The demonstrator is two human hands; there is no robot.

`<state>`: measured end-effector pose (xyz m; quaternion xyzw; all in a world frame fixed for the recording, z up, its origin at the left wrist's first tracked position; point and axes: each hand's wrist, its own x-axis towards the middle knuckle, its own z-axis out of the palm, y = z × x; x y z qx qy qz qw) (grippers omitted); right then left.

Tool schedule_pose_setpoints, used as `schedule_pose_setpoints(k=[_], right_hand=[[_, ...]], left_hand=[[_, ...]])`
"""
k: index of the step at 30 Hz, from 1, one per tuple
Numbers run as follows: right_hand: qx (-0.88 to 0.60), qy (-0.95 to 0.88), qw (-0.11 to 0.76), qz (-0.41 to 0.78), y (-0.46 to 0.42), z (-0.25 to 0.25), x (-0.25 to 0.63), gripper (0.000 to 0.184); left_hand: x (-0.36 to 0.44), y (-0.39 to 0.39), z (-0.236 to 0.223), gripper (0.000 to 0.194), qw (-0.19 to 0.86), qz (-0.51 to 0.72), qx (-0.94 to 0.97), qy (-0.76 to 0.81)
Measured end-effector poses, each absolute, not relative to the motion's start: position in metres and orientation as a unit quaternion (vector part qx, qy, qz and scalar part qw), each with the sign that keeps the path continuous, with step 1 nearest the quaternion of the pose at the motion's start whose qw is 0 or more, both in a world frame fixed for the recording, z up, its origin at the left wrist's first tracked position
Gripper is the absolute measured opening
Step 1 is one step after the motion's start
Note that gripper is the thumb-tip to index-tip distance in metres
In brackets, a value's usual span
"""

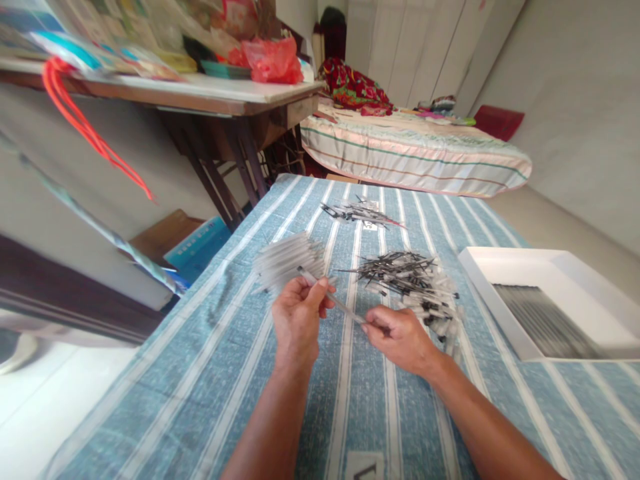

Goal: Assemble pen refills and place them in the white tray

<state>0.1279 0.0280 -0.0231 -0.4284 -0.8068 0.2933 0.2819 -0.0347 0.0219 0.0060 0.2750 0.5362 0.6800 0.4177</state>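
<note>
A slim, translucent pen (345,308) with a dark upper end slants between my two hands above the striped cloth. My left hand (303,310) is closed round its upper part, thumb on top. At the lower end, my right hand (400,333) pinches the tip between thumb and fingers. Just beyond my left hand lies a stack of clear pen barrels (287,260). A loose heap of black and clear pen parts (400,273) spreads behind my right hand. Farther back is a smaller pile of thin dark and clear pieces (357,212).
To the right stands a shallow white box (540,260) with a row of dark-looking pens (545,320) inside. A wooden desk (240,97) with plastic bags is at the back left. A bed (415,147) stands beyond the cloth-covered table (260,393).
</note>
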Motion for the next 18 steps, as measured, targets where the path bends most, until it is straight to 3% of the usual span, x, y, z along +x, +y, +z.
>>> schedule_pose_setpoints(k=[6, 14, 18], right_hand=[[-0.424, -0.792, 0.3, 0.32, 0.026, -0.024, 0.126, 0.012], [-0.432, -0.699, 0.36, 0.442, 0.023, -0.031, 0.118, 0.009], [-0.434, -0.742, 0.364, 0.36, 0.022, -0.032, 0.119, 0.013]], left_hand=[[-0.032, 0.022, 0.006, 0.017, 0.421, 0.678, 0.276, 0.535], [-0.033, 0.021, 0.007, 0.019, 0.442, 0.678, 0.252, 0.53], [-0.033, 0.021, 0.007, 0.018, 0.462, 0.669, 0.241, 0.53]])
